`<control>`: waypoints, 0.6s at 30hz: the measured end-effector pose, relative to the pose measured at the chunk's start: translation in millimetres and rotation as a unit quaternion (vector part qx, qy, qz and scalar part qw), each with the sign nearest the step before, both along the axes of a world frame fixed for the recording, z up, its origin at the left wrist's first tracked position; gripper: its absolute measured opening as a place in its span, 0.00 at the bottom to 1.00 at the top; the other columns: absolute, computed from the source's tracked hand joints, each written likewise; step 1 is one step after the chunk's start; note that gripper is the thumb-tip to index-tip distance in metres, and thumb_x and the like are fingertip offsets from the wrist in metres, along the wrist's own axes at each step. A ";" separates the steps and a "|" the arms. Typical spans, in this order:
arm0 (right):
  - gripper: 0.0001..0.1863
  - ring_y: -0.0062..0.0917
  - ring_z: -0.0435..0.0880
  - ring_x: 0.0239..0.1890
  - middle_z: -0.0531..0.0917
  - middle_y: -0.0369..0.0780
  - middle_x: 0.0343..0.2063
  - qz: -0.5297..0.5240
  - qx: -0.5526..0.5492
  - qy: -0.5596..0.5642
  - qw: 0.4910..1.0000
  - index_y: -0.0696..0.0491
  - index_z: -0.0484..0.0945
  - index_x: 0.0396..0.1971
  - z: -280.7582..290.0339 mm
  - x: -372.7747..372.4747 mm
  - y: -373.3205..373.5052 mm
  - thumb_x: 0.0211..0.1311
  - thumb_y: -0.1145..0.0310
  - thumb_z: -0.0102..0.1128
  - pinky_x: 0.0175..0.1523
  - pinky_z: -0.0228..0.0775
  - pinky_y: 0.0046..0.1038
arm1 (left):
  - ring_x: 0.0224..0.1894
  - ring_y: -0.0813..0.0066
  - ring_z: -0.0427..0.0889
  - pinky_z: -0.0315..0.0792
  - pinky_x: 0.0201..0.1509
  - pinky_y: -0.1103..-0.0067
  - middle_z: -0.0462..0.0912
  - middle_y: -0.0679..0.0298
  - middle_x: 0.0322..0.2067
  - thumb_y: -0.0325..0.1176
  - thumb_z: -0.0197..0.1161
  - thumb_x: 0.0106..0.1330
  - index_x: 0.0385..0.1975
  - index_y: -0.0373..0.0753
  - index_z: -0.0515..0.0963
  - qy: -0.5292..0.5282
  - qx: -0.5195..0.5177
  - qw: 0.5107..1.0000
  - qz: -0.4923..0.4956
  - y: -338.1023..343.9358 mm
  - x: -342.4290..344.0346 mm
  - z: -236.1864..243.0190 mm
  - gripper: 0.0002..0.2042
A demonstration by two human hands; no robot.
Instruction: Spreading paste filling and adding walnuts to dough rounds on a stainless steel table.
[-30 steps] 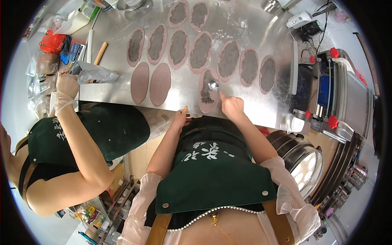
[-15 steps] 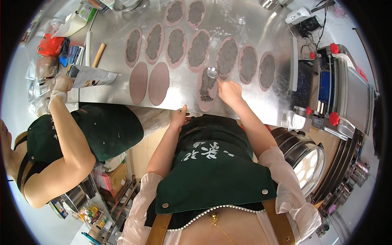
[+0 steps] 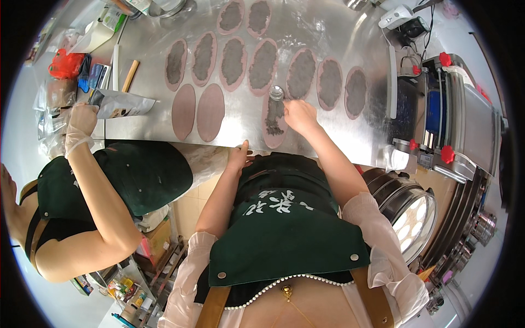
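Note:
My right hand (image 3: 300, 116) is closed around a shiny metal spoon (image 3: 276, 93); its handle is hidden in my fingers. The spoon's round bowl lies over the upper end of a pinkish oval dough sheet (image 3: 268, 135) near the table's front edge. Dark grey filling (image 3: 273, 121) covers a ragged strip of that oval. My left hand (image 3: 239, 157) rests at the table edge, thumb up against it and apart from the fingers, which partly hide below. To the left lie two plain dough ovals (image 3: 183, 112), (image 3: 211, 112).
Several filling-covered ovals (image 3: 233, 63) lie farther back on the steel table (image 3: 147, 60). A co-worker's gloved hand (image 3: 83, 119) is at the left, near a white pouch (image 3: 124, 104) and a wooden stick (image 3: 130, 76). A machine with red knobs (image 3: 447, 154) stands right, above stacked round steamers (image 3: 402, 210).
My right hand and the spoon have shifted slightly left over the oval. The co-worker's forearm has moved. My left hand stays at the edge.

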State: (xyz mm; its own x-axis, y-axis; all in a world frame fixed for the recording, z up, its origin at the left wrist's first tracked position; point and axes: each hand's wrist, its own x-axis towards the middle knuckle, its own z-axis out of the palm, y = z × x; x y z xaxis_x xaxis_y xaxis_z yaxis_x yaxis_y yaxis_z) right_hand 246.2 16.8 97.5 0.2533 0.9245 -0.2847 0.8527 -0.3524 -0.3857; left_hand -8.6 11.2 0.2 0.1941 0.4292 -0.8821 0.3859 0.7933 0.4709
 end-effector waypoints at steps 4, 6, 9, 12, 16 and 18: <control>0.09 0.43 0.82 0.34 0.82 0.48 0.25 0.009 -0.014 -0.019 1.000 0.53 0.81 0.28 -1.1 3.6 -12.5 0.48 0.72 0.53 0.40 0.72 0.41 | 0.37 0.67 0.79 0.72 0.39 0.72 0.76 0.57 0.43 0.56 0.49 0.66 0.51 0.34 0.67 0.000 0.005 1.000 0.010 -2.0 -0.6 -1.7 0.28; 0.09 0.43 0.81 0.34 0.82 0.48 0.26 0.010 -0.008 -0.003 1.000 0.53 0.81 0.29 1.0 2.8 -28.1 0.49 0.71 0.53 0.40 0.72 0.41 | 0.37 0.67 0.79 0.72 0.39 0.72 0.76 0.57 0.43 0.56 0.49 0.66 0.51 0.34 0.66 0.002 0.009 1.000 0.011 -2.1 -1.2 -2.5 0.29; 0.10 0.43 0.81 0.33 0.82 0.47 0.26 -0.013 0.041 0.015 0.999 0.51 0.82 0.32 1.2 -2.1 -42.8 0.52 0.70 0.52 0.40 0.72 0.41 | 0.37 0.66 0.79 0.72 0.38 0.71 0.75 0.57 0.43 0.56 0.49 0.66 0.52 0.34 0.66 0.006 0.011 1.000 0.012 -2.2 -0.9 -2.7 0.29; 0.11 0.43 0.81 0.32 0.82 0.46 0.26 -0.037 0.008 0.022 0.999 0.50 0.82 0.35 0.3 -8.9 -53.0 0.56 0.68 0.52 0.40 0.72 0.41 | 0.37 0.66 0.79 0.72 0.39 0.71 0.75 0.56 0.44 0.56 0.48 0.66 0.52 0.34 0.66 0.006 0.008 1.000 0.007 -2.6 0.0 -1.8 0.29; 0.12 0.42 0.81 0.32 0.82 0.46 0.25 -0.015 -0.001 0.030 0.999 0.50 0.82 0.37 -2.6 -16.0 -66.8 0.58 0.66 0.51 0.39 0.72 0.41 | 0.37 0.65 0.79 0.72 0.39 0.71 0.75 0.56 0.44 0.56 0.48 0.66 0.52 0.33 0.66 0.008 0.009 1.000 0.004 -1.9 0.7 -0.4 0.29; 0.13 0.42 0.81 0.33 0.82 0.47 0.26 -0.020 0.001 0.033 0.999 0.49 0.81 0.40 0.1 -16.4 -62.0 0.57 0.67 0.52 0.39 0.72 0.41 | 0.38 0.65 0.79 0.72 0.39 0.70 0.75 0.55 0.44 0.55 0.48 0.66 0.52 0.33 0.66 0.007 0.008 1.000 0.003 -0.6 -0.1 0.6 0.29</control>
State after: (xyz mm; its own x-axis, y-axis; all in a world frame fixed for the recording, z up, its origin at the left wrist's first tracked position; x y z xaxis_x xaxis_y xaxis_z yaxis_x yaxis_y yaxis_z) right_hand 229.8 -45.2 97.5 0.2716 0.9145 -0.3000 0.8105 -0.3854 -0.4411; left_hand -8.6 10.6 0.8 0.1799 0.4448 -0.8774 0.3879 0.7876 0.4788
